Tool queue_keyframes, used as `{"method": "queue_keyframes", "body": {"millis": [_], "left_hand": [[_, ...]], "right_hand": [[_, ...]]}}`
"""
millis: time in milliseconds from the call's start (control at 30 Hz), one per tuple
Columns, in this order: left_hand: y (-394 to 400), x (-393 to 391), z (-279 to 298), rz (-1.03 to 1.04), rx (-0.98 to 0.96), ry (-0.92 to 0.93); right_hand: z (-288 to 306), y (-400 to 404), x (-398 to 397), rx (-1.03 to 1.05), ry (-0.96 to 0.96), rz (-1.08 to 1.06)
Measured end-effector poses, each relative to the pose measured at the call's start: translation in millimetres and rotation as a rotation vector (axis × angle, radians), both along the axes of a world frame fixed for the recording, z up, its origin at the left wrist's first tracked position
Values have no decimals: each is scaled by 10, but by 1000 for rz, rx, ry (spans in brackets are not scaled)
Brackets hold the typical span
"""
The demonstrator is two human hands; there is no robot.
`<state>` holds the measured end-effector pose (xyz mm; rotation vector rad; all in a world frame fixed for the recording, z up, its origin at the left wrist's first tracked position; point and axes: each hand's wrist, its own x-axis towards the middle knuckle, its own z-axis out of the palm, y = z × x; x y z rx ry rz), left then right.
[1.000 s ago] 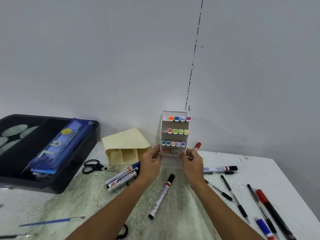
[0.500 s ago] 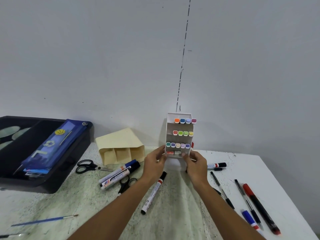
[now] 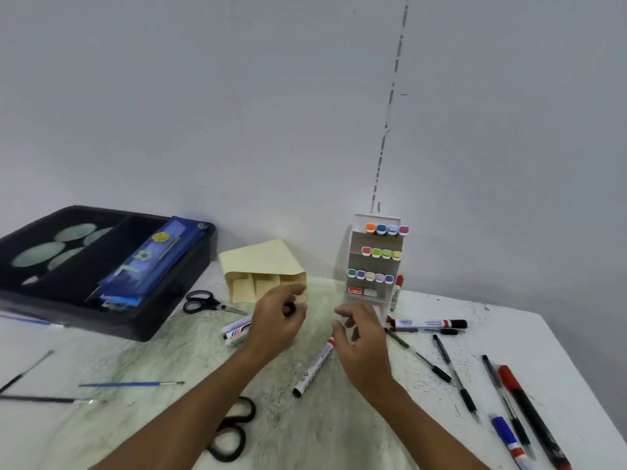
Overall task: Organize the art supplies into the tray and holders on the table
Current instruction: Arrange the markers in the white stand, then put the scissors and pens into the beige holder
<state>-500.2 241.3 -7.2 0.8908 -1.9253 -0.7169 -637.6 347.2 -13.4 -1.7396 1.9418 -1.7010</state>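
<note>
Both hands are hanging over the tabletop (image 3: pixel 339 418), apart from each other, fingers loosely curled and holding nothing clear; the left hand (image 3: pixel 276 322) is sitting in front of the cream paper holder (image 3: pixel 261 269), a small dark-purple bit is showing by its fingers but what it is cannot be told. The right hand (image 3: pixel 361 337) is hovering just in front of the white marker rack (image 3: pixel 375 259), not touching it as far as can be seen. The rack is standing upright near the wall with rows of colored marker caps showing on its tiers, and a red-capped marker (image 3: pixel 397 291) is leaning beside its right side. A black tray (image 3: pixel 101 320) is sitting at the left rear, holding a blue pencil case (image 3: pixel 149 262) in one compartment and pale round shapes in the other. Black scissors (image 3: pixel 203 301) are lying between tray and paper holder; a second pair of scissors (image 3: pixel 232 432) is lying partly under the left forearm. A white marker (image 3: pixel 314 366) is lying between the two hands, and more markers (image 3: pixel 235 330) are peeking out behind the left hand. A marker with black cap (image 3: pixel 431 323) is lying right of the rack, with several pens (image 3: pixel 454 378) spread at the right, including a red pen (image 3: pixel 529 415) and a blue pen (image 3: pixel 507 439). A blue paintbrush (image 3: pixel 130 385) and thin black brushes (image 3: pixel 37 398) are lying at the left front.
</note>
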Motion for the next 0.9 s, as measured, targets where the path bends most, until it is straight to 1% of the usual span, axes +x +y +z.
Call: {"method": "queue_keyframes", "body": {"millis": [100,200,267,367,467,500,567,633,667,700,767,833,900], "left_hand": [[-76,377,42,145,-70,-4],[-180,686,53,247,-34,20],[-278,838,65,260,31,19],[-508,953,81,203,-12,-70],[-854,927,193,91,29,-256],[-983,883,236,58,27,-341],[-1248,755,306,1,-25,-579],[-1454,604,344,-66,-68,-791],[-1519,537,343,-98,-62,-857],[-1562,488,329,-123,-45,-902],[-1614,434,265,-150,-29,-931],[-1625,446,205,-142,-51,-901],[-1625,468,180,-132,-65,-856]], "right_hand": [[65,-229,201,137,-19,154],[125,-565,329,280,-23,174],[155,-790,374,345,-120,132],[143,-1034,373,413,-314,40],[72,-1166,409,346,-432,-136],[46,-1187,418,315,-454,-201],[4,-1218,436,290,-500,-286],[-22,-1233,450,310,-587,-305],[-34,-1216,463,313,-621,-297],[-51,-1186,490,303,-623,-298],[-98,-1116,558,257,-539,-344],[-143,-1056,630,196,-465,-369],[-148,-1050,647,153,-493,-371]]}}
